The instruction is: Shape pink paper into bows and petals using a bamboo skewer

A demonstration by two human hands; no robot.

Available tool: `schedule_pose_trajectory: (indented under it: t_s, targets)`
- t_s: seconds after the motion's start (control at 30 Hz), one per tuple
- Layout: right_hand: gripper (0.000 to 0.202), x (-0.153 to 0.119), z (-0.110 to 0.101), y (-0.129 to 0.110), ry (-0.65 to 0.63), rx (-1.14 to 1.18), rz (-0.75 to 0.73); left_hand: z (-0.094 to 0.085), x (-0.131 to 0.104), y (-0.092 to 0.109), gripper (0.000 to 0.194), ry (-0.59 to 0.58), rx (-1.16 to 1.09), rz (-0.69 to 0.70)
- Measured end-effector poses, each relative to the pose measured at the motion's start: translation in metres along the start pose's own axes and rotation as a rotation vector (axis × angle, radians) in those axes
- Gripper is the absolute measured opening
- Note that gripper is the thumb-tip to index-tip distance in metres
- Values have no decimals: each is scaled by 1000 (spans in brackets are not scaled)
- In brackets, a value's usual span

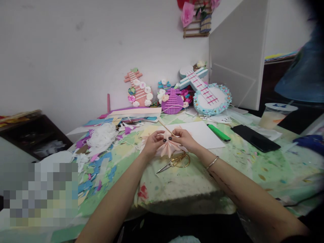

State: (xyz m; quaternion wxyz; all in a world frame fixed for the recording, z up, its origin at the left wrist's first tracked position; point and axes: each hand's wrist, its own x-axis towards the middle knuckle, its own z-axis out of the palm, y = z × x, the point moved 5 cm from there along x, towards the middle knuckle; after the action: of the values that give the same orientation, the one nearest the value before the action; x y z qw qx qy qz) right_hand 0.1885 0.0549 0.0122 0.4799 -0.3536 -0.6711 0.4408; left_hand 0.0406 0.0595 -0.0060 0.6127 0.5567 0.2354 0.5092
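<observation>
A pale pink pleated paper piece (168, 150), fanned out in folds, is pinched between my two hands over the table. My left hand (152, 144) grips its left side with bent fingers. On the opposite side my right hand (186, 140) has its thumb and fingers pressed on the paper. A thin wooden stick (164, 126) slants up from the right fingers; whether they grip it or it only rests there I cannot tell. Gold-handled scissors (174, 162) lie just below the paper, blades pointing left. Behind the hands is a white sheet (205, 135).
A green marker (218, 132), a black phone (255, 138) and a lidded cup (277, 116) stand to the right. White string (101, 136) and coloured paper scraps (101, 168) cover the left. Decorated paper instruments (211, 98) lean against the wall.
</observation>
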Motion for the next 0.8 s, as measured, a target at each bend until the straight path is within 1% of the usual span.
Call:
schedule_pose_trajectory:
  t_s: [0.23,0.4,0.5,0.8]
  targets:
    - [32,-3,3,-2,-31,9,21,-5,2,-3,52,20,44,9]
    - [31,-1,3,-3,-20,-23,-26,-10,3,-1,50,66,73,33]
    - [29,0,1,-4,-6,-54,-57,-10,2,3,49,88,96,44]
    - [25,3,-1,-3,27,-144,-82,-7,0,11,45,120,197,68]
